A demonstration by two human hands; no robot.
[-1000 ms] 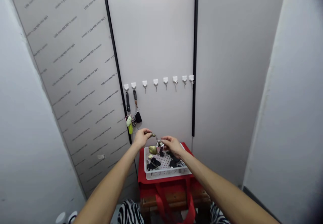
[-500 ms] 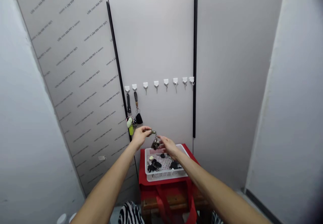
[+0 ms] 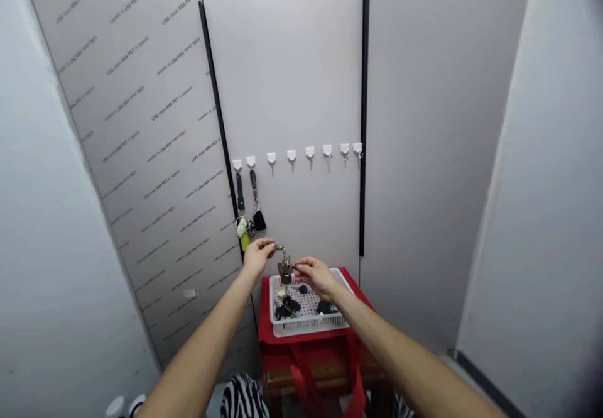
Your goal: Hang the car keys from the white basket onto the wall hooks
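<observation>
A bunch of keys (image 3: 285,268) on a short chain dangles above the basket. My left hand (image 3: 257,257) is closed on the brass-coloured fob at the top of this bunch. Thumb and fingers of my right hand (image 3: 315,275) pinch one piece at the bunch's right side, seemingly a key. Below is a white plastic basket (image 3: 311,327) holding several dark key sets (image 3: 288,307) and a small pale yellow item (image 3: 281,293). Left of my left hand, a black-strap keychain (image 3: 240,193) with green charms and a braided-strap keychain (image 3: 254,185) with a black fob hang on hooks.
Several white adhesive hooks (image 3: 291,156) run in a row across the pale cabinet door (image 3: 292,60). Long black handles (image 3: 364,122) flank that door. The basket stands on a red bag (image 3: 348,339) over a wooden stool (image 3: 325,374). Zebra-striped fabric (image 3: 244,396) shows at the bottom.
My left hand has shifted slightly left and down with the keys. My right hand has gone from touching near the bunch to pinching a piece of it, and the bunch hangs more spread out.
</observation>
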